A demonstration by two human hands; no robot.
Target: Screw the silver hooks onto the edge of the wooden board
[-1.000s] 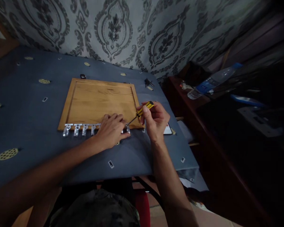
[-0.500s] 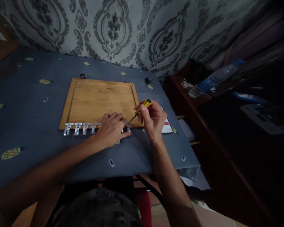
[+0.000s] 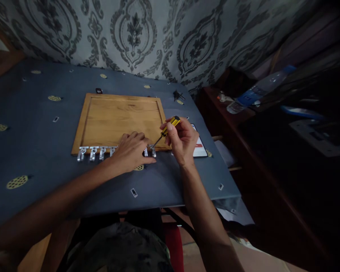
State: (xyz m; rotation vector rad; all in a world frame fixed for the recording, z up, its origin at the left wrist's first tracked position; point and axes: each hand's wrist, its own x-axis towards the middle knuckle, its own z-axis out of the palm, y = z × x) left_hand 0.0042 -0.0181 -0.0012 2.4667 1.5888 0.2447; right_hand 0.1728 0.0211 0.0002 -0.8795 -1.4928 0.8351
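Observation:
A wooden board with a raised frame lies flat. Along its near edge runs a row of silver metal hooks. My right hand grips a yellow-and-black screwdriver. The tool slants down to the left, its tip at the rightmost hook; whether it sits in a screw is too small to tell. My left hand rests across the hooks and the board's edge, with its thumb stretched out apart from the index finger. It hides the middle hooks.
A phone lies beyond my right hand. Keys and a small dark object lie behind the board on the blue tablecloth. A plastic bottle lies on the dark furniture at right. A patterned curtain hangs behind.
My left index finger and thumb have shifted slightly away from the rightmost hook, which shows more now. The screwdriver stays at that hook. The view has shifted a little.

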